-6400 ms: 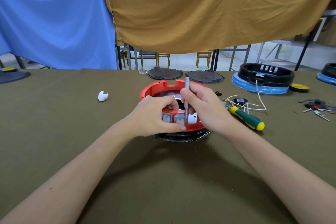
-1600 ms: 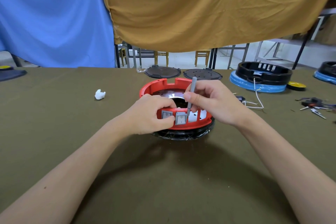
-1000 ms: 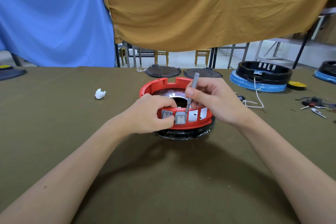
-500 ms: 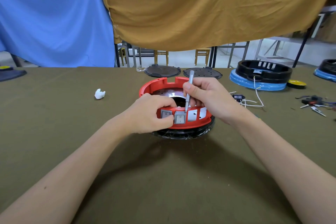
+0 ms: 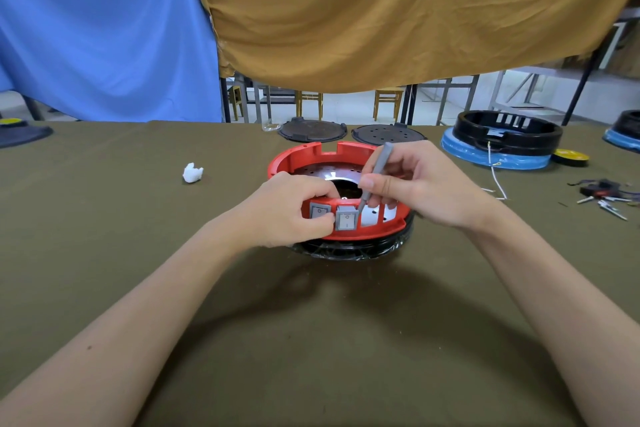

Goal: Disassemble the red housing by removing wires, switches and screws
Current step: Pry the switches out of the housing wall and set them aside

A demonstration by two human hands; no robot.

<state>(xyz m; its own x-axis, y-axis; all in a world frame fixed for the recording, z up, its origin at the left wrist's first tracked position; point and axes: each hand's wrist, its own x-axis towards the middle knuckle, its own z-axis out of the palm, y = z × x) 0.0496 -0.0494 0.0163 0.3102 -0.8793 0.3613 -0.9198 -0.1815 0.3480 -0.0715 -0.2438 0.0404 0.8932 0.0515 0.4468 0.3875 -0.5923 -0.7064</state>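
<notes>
Head view: round red plastic housing (image 5: 341,236) is seen at desk (image 5: 138,253) centre, on a black base. L. hand (image 5: 291,210) is curled on the near wall and pinches the second grey square rocker switch (image 5: 346,220), which sits partly pushed out. R. hand (image 5: 408,184) pinches a thin grey metal tool (image 5: 375,177), tip just beside that switch. Risk, as judged: the tip could slip off the clip and hit the L. fingers (image 5: 322,218), or the wall could be cracked if too much force is given.
</notes>
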